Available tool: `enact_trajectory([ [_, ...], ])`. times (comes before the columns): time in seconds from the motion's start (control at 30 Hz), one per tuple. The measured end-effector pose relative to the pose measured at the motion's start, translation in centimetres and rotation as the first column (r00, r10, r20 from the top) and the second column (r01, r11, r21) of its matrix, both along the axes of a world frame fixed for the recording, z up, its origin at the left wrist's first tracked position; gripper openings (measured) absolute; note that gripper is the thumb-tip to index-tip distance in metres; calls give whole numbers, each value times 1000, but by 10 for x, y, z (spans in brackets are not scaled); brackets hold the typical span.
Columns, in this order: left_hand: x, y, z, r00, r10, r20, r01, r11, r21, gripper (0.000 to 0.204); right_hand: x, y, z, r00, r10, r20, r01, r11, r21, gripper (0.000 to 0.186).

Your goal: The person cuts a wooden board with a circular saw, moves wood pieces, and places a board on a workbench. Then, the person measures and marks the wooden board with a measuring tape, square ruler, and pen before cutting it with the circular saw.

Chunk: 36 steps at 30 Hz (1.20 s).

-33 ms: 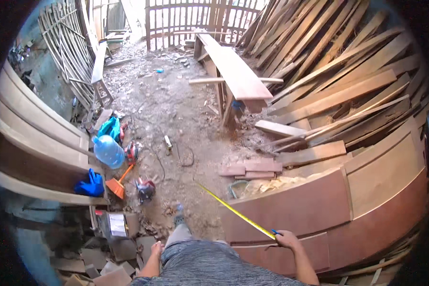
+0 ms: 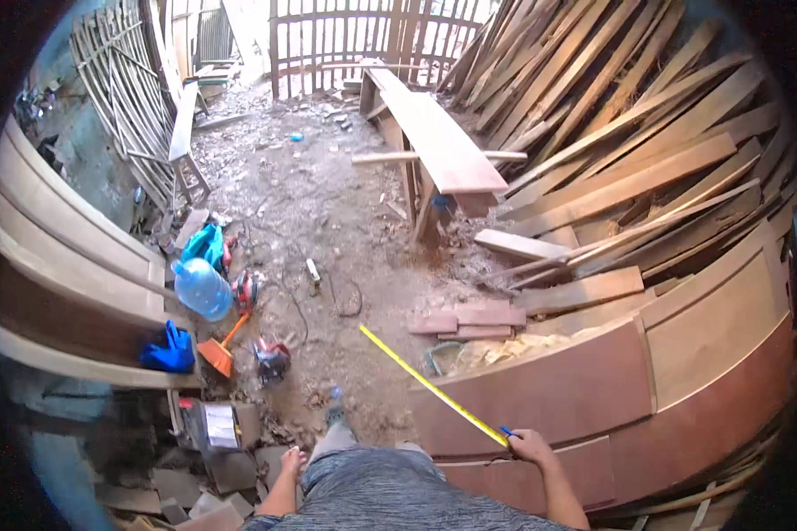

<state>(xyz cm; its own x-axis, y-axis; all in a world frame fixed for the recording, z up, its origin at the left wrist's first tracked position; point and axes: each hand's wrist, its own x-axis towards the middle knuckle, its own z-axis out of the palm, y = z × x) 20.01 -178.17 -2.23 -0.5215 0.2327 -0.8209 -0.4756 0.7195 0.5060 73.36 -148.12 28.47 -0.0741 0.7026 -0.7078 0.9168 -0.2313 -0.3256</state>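
Note:
My right hand (image 2: 528, 445) is closed at the lower right, over the edge of a reddish-brown wooden panel. It grips a tape measure whose yellow blade (image 2: 429, 387) stretches out to the upper left, over the dirt floor. A small blue piece (image 2: 506, 431) pokes out by the thumb; its kind is unclear. The tape's case is mostly covered by the fingers. My left hand (image 2: 293, 460) hangs beside my grey shirt (image 2: 372, 487), fingers loosely bent and slightly apart, with nothing seen in it.
Panelled wooden doors (image 2: 58, 257) lean at the left. A clear blue water jug (image 2: 202, 289), an orange broom (image 2: 217, 356) and a power tool (image 2: 271, 357) lie nearby. Planks (image 2: 629, 190) are piled at the right. A long board bench (image 2: 434, 137) stands ahead; cables (image 2: 297, 305) cross the floor.
The tape blade shows its face wider, and its far end sits slightly higher. My right hand has shifted a little to the left.

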Motion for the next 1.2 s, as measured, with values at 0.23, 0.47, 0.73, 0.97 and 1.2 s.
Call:
enact_trajectory([
  [0.23, -105, 279, 42, 913, -336, 233, 238, 900, 366, 64, -166, 77, -31, 886, -182, -427, 241, 967, 88, 26],
  [0.47, -103, 611, 189, 781, -415, 466, -194, 549, 813, 88, -287, 245, -66, 817, -96, -569, 202, 971, 126, 30],
  [0.73, -200, 838, 214, 996, -32, 80, -39, 664, 747, 33, -382, 499, -71, 737, 127, -664, -1, 982, 187, 41],
  [0.97, -234, 958, 229, 983, -180, -26, 146, 697, 702, 29, -446, 652, -53, 641, 81, -763, 115, 973, 200, 49],
  [1.2, -276, 1134, 209, 862, -501, -79, 448, 681, 579, 28, -504, 727, -92, 616, -155, -773, 428, 889, 163, 44],
])
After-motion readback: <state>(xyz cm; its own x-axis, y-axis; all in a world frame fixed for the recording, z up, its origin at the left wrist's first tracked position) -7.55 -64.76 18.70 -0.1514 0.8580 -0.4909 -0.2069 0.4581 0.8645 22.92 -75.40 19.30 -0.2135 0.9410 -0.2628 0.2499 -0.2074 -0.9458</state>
